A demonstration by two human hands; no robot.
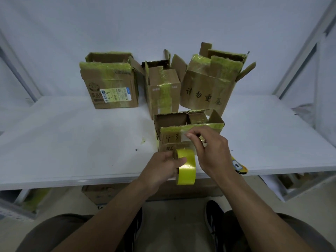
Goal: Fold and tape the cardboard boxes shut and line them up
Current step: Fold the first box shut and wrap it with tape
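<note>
left grip (161, 166) round glossy yellow tape roll (187, 168) | right grip (212, 151) pinches strip (184, 133)

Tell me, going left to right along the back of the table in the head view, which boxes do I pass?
First the box with the printed label → narrow box with a yellow tape stripe down its front → big box with black handwriting. All three have their top flaps open.

Brown cardboard boxes (189, 122) with yellow-green tape strips all over. Tape roll (186, 167) is bright yellow, table (72, 133) plain white.
</note>
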